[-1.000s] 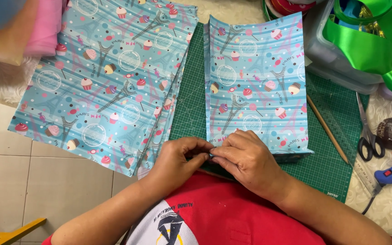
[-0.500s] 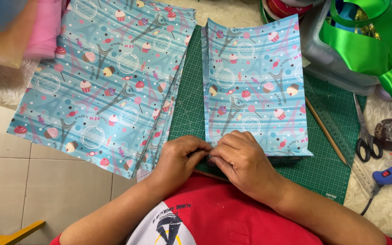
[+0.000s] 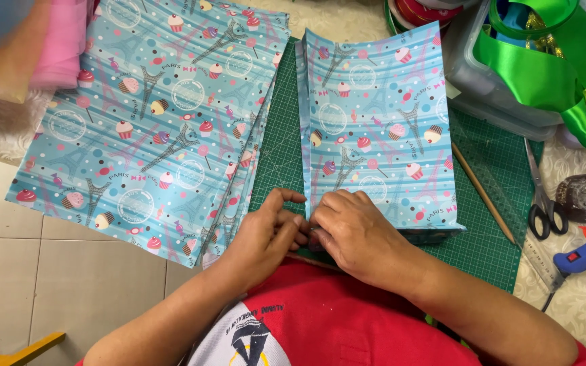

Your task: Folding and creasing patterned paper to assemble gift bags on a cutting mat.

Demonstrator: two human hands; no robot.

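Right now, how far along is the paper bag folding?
Done: the blue cupcake-print paper piece on the green cutting mat is already creased along its sides. In hand: left hand and right hand pinch its near corner. Left: a stack of flat matching sheets lies alongside.

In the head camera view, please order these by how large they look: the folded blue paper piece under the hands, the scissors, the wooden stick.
1. Folded blue paper piece, clearly largest.
2. Wooden stick and scissors: similar length, so I do not rank them; the stick is much thinner.
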